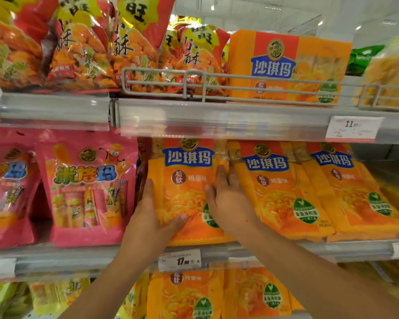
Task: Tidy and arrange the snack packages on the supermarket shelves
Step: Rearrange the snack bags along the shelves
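We have both hands on one orange snack package (pixel 184 192), which stands on the middle shelf (pixel 240 249) between a pink package (pixel 88 192) and a second orange package (pixel 279 192). Our left hand (pixel 152 217) holds its left edge, thumb curled across the front. Our right hand (pixel 226 201) lies on its right side, grip spread, fingers straight. A price tag (pixel 179 260) sits just below.

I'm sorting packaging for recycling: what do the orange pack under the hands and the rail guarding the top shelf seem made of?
Orange pack: apparently glossy plastic film, since it shows sheen, wrinkles and a see-through strip at the top. Rail: looks like metal wire with a matte grey coating, given its thin rigid bars and joined uprights.
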Available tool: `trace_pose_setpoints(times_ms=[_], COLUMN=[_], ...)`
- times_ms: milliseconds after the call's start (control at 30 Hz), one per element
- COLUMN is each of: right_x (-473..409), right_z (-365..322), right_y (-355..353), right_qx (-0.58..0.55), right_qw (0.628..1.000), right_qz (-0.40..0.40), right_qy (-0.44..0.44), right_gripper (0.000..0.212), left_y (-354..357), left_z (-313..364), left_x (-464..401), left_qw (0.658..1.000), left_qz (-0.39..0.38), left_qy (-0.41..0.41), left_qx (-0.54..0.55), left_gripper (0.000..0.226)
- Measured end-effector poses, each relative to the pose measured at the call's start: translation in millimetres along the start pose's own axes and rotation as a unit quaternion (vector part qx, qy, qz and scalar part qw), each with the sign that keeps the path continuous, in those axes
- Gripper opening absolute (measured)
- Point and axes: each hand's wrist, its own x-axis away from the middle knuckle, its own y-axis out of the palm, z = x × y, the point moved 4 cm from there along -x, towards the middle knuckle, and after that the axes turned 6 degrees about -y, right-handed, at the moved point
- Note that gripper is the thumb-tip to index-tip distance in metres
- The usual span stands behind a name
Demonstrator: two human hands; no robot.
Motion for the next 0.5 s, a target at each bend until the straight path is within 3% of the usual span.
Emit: trace_pose_setpoints(times_ms=[100,133,200,267,333,500], right_x=[9,12,19,24,30,40], right_z=[-4,-3,-3,1,6,18], right_y=[-1,-6,-28,-63,-105,-191], right_qx=[-0.023,-0.034,-0.061,-0.065,-0.067,-0.072], right_qw=[0.999,0.998,0.997,0.995,0.992,0.984], right_qz=[-0.047,-0.051,-0.034,0.0,0.053,0.118], right_qy=[0.006,0.0,-0.034,-0.072,-0.089,-0.113], right_gripper=[0.065,0.064,0.065,0.062,0.054,0.029], left_y=[-2,-4,-8,-12,-17,-32], left_z=[5,15,48,89,127,211], left_x=[11,16,28,38,45,38], left_qw=[0.995,0.984,0.947,0.903,0.864,0.794], left_qz=[-0.005,0.021,0.094,0.147,0.158,0.224], left_qy=[-0.008,0.029,0.178,0.344,0.447,0.537], left_qx=[-0.103,-0.173,-0.252,-0.213,-0.171,-0.176], left_gripper=[0.108,0.104,0.092,0.057,0.039,0.034])
